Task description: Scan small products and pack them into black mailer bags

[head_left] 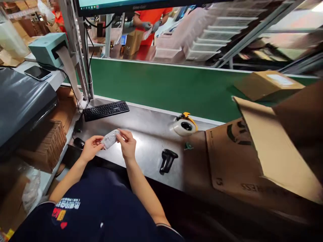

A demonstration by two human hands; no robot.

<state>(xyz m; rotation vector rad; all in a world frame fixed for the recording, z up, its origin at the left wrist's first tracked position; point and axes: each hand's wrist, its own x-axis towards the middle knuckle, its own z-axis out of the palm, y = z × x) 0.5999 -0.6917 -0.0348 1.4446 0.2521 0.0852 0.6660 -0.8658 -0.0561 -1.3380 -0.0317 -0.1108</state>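
Observation:
Between my two hands, above the metal table [148, 158], is a small clear plastic packet [110, 139]; what it contains is too small to tell. My left hand [92, 147] pinches its lower left end, fingers closed. At the upper right end, my right hand [127, 144] grips it between thumb and fingers. A black computer mouse [79, 143] lies just left of my left hand, and a black keyboard [106, 110] sits behind both hands. To the right, a black barcode scanner [167, 161] rests on the table.
A tape dispenser [185, 127] and a small green item [188, 146] lie farther right. An open cardboard box [229, 158] takes up the right side. Behind the table runs a green belt [161, 84] with a carton [270, 84]. A label printer [49, 48] and phone [37, 72] stand left.

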